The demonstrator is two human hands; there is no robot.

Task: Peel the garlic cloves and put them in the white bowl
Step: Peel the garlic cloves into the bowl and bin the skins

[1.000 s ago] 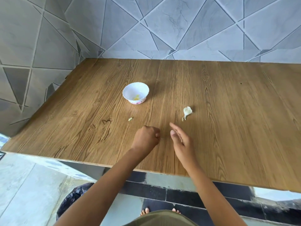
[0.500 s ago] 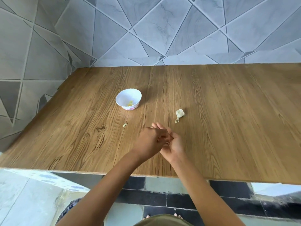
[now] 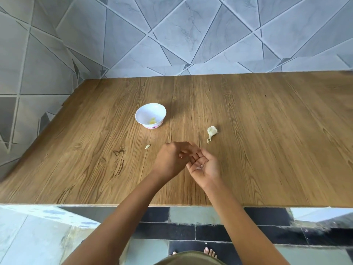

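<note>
Garlic clove (image 3: 212, 131), seemingly unpeeled, lying on the tabletop (image 3: 267, 150) just beyond the hands, with the white bowl (image 3: 142, 111) farther back-left holding yellowish peeled pieces (image 3: 152, 121). Right hand (image 3: 206, 166) palm up, grip slack and open, cradling a pale sliver of skin (image 3: 199, 166), apparently as a catch for peelings; left hand (image 3: 172, 159) knuckles up, fingers curled at the right fingertips, likely picking at scraps, contents of its grip not discernible. Stray scrap (image 3: 147, 146) left of the hands; path to bowl and clove looks unobstructed.
</note>
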